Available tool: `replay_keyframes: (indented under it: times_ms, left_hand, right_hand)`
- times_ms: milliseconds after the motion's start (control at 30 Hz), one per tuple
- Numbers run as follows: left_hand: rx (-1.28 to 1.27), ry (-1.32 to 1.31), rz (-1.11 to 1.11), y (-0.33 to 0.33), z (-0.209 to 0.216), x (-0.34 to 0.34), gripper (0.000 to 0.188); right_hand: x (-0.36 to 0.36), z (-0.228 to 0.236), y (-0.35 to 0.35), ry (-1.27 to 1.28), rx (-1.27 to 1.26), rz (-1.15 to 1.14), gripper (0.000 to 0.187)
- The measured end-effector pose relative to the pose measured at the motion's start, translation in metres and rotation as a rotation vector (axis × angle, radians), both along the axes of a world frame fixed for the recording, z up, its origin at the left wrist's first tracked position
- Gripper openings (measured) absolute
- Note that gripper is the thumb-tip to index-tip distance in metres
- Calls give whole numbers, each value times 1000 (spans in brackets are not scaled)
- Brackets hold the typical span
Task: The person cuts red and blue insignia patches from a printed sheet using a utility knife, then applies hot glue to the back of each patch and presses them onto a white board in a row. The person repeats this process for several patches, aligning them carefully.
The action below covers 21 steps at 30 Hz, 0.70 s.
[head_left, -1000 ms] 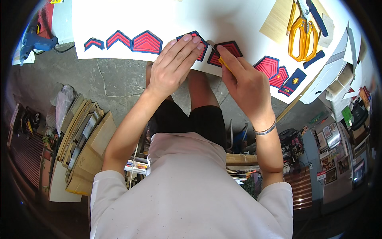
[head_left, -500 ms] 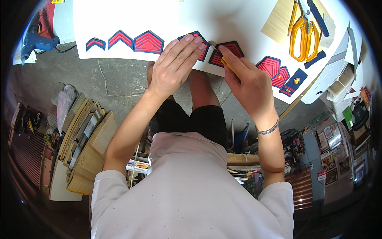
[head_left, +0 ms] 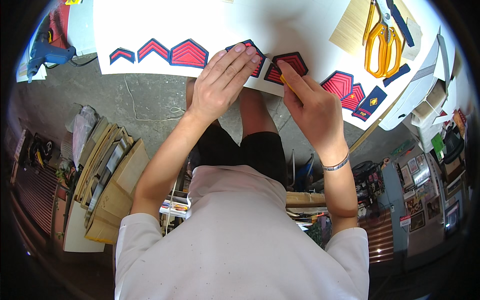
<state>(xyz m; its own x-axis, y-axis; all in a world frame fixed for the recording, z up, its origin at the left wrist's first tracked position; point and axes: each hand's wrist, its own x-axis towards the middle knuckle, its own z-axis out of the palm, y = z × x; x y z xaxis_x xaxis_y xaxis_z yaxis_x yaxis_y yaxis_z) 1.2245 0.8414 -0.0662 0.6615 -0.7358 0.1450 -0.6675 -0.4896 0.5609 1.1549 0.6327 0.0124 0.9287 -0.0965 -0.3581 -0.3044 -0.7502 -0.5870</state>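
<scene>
Chevron patch [head_left: 259,68], red with a navy border, lying near the front edge of a white sheet [head_left: 210,22] and partly covered by the left hand [head_left: 223,82], its fingers straight and together. Right hand [head_left: 316,102] grips a slim yellow tool [head_left: 291,87], apparently a cutter, its tip hard to make out, beside a dark-bordered patch [head_left: 296,62]. Orange-handled shears [head_left: 383,55] lie farther right.

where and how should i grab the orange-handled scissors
Probably by the orange handles of the scissors, coming from the person's near side: the handle loops point toward the person, while the blades point away. A navy strip lies close along the blades' right side, so that end looks more awkward to grip.
</scene>
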Motion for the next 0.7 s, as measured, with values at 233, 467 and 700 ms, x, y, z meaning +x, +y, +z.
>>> replay_keyframes:
  times_ms: [233, 467, 700]
  left_hand:
    - [-32, 1, -35, 3, -5, 1, 48]
    - [-12, 11, -18, 1, -1, 1, 40]
    - [0, -4, -12, 1, -1, 1, 34]
  right_hand:
    - [-1, 3, 1, 22, -21, 4, 48]
    - [-4, 3, -4, 24, 61, -45, 44]
    - [-3, -2, -6, 183, 329, -210, 32]
